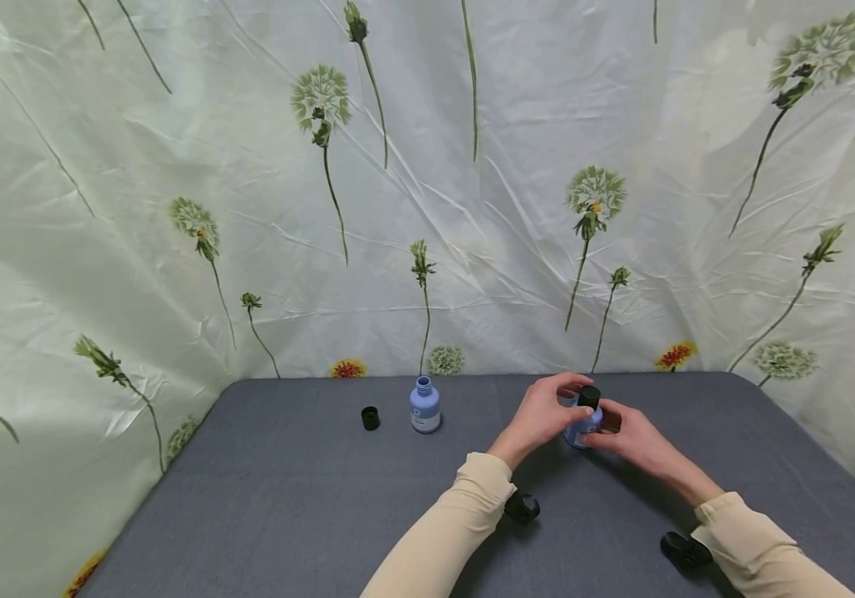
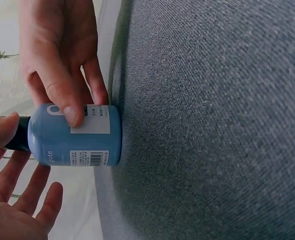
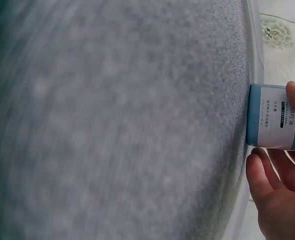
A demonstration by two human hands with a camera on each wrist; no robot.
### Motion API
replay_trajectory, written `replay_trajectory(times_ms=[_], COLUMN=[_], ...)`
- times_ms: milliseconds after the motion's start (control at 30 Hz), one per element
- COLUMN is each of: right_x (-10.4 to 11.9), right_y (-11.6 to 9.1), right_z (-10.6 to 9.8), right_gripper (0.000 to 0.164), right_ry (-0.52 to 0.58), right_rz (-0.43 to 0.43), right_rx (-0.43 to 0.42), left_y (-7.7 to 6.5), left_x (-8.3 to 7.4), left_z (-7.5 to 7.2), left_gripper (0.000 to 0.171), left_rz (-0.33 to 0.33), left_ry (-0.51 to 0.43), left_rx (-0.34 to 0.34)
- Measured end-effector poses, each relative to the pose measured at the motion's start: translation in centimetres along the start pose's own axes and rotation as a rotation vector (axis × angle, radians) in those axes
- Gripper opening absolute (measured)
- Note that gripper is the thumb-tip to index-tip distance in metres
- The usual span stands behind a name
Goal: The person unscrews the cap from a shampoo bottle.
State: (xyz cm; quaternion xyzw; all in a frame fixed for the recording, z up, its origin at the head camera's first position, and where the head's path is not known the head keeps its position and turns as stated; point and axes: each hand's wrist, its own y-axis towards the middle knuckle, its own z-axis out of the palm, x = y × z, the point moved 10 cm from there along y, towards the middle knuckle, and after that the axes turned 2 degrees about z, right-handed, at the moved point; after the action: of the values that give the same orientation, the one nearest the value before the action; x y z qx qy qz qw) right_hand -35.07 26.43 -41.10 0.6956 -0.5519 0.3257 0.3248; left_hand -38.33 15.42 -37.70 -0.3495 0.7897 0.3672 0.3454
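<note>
Left fingers (image 2: 10,175) pinch black cap (image 2: 21,134); right fingers (image 2: 61,92) grip blue bottle (image 2: 55,140), partly hiding label (image 2: 95,127).

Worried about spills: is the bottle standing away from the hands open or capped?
Open: the blue bottle stands upright with its neck bare, and a black cap sits apart on the table.

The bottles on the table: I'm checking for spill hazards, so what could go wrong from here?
First, the open bottle has no cap on its neck, so a bump could spill anything inside. Second, the left hand grips the cap of the other bottle while the right hand holds its body; if that hold slipped, the bottle might twist or tip. Third, the loose cap might roll away if knocked.
</note>
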Motion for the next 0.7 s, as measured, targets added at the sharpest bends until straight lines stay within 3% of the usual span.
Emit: replay_trajectory(times_ms=[333, 700], right_x=[-0.64, -0.53], right_y=[0.19, -0.20], right_z=[0.15, 0.34], right_gripper=[0.070, 0.061], right_ry=[0.018, 0.044], right_rz=[0.070, 0.065], right_rx=[0.011, -0.011], left_y=[0.36, 0.37], left_x=[0.21, -0.25], left_z=[-0.01, 0.07], left_gripper=[0.027, 0.025], left_rz=[-0.024, -0.002], left_ry=[-0.023, 0.039], left_rx=[-0.041, -0.027])
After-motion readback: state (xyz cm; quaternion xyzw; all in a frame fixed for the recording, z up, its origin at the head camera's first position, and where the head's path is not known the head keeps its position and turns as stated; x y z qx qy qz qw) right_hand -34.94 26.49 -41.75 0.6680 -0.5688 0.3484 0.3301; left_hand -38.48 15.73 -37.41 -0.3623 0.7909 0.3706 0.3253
